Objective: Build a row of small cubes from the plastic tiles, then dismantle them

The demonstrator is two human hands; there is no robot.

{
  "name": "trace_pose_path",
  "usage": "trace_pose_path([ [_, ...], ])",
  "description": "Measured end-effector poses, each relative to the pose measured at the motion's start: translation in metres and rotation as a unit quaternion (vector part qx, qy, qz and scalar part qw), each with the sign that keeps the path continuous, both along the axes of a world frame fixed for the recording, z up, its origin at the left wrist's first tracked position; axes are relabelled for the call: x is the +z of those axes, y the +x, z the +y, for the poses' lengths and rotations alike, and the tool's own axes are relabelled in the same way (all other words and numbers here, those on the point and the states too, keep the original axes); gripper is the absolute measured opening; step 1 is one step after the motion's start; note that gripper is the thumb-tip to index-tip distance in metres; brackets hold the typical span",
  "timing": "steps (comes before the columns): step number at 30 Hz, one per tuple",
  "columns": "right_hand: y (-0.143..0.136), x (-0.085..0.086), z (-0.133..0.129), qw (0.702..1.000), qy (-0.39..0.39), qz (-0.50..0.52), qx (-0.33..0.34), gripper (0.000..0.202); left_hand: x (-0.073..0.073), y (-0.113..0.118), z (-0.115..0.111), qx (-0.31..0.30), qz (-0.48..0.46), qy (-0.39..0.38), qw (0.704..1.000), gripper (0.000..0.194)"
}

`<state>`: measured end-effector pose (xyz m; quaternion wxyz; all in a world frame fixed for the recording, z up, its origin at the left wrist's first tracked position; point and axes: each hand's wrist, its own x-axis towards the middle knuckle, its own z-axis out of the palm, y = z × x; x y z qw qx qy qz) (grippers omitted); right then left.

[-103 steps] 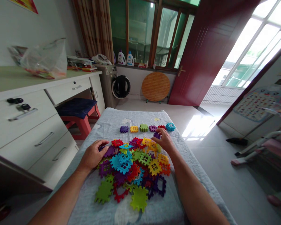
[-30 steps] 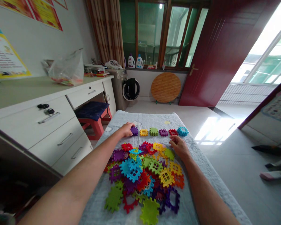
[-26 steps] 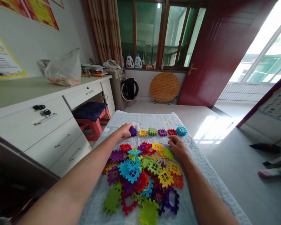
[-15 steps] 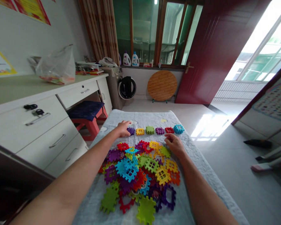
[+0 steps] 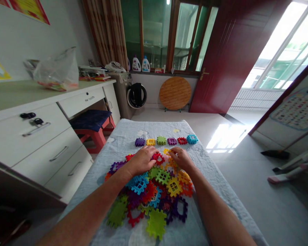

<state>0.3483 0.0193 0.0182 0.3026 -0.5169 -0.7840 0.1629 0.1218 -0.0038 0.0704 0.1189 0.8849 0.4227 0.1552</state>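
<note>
Head view: left hand [image 5: 143,160], fingers [image 5: 151,149] apart, right hand [image 5: 182,159], fingers unclear, over piled pieces [image 5: 150,191] (cloth [image 5: 100,164] margins, both edges).

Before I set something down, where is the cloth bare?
The cloth is bare beyond the row of blocks, left of the pile of pieces, and right of the right forearm. Crowded: the pile, around the left hand and right hand.

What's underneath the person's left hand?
The left hand is over a pile of toothed plastic pieces. Blue pieces and a red piece show at its edges; whatever lies directly beneath it is covered.
</note>
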Motion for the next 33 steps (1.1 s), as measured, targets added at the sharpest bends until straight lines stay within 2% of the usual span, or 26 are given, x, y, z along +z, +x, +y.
trace_pose_path([
  [3,0.007,0.000,0.002,0.997,0.049,0.014,-0.060,0.024,-0.002,-0.002,-0.013,0.009,0.004,0.002,1.000,0.030],
  [5,0.011,0.001,0.002,0.995,0.061,-0.014,-0.083,0.024,-0.004,-0.005,-0.020,0.014,0.000,0.001,1.000,0.029],
  [8,0.012,0.004,-0.001,0.997,0.024,-0.062,-0.039,0.020,-0.009,-0.012,-0.027,0.032,-0.023,-0.001,0.999,0.030],
  [10,0.014,0.008,-0.003,0.999,-0.005,-0.054,-0.004,0.029,-0.013,-0.018,-0.028,0.051,-0.044,-0.001,0.998,0.032],
  [13,0.021,0.013,-0.006,0.999,-0.020,-0.046,-0.002,0.041,-0.016,-0.027,-0.026,0.084,-0.078,0.006,0.993,0.029],
  [18,0.034,0.015,-0.010,0.987,-0.101,-0.125,0.018,0.063,-0.025,-0.044,-0.023,0.145,-0.131,0.029,0.980,0.026],
  [22,0.036,0.015,-0.010,0.983,-0.136,-0.122,0.024,0.060,-0.032,-0.058,-0.021,0.176,-0.154,0.053,0.971,0.022],
  [29,0.049,0.023,-0.007,0.986,-0.142,-0.084,-0.025,0.045,-0.032,-0.071,-0.018,0.213,-0.165,0.089,0.959,0.021],
  [31,0.052,0.026,-0.007,0.984,-0.170,-0.052,0.015,0.042,-0.033,-0.071,-0.017,0.215,-0.165,0.089,0.958,0.021],
  [33,0.051,0.030,-0.009,0.973,-0.213,-0.021,0.086,0.039,-0.034,-0.071,-0.017,0.215,-0.165,0.088,0.959,0.021],
])
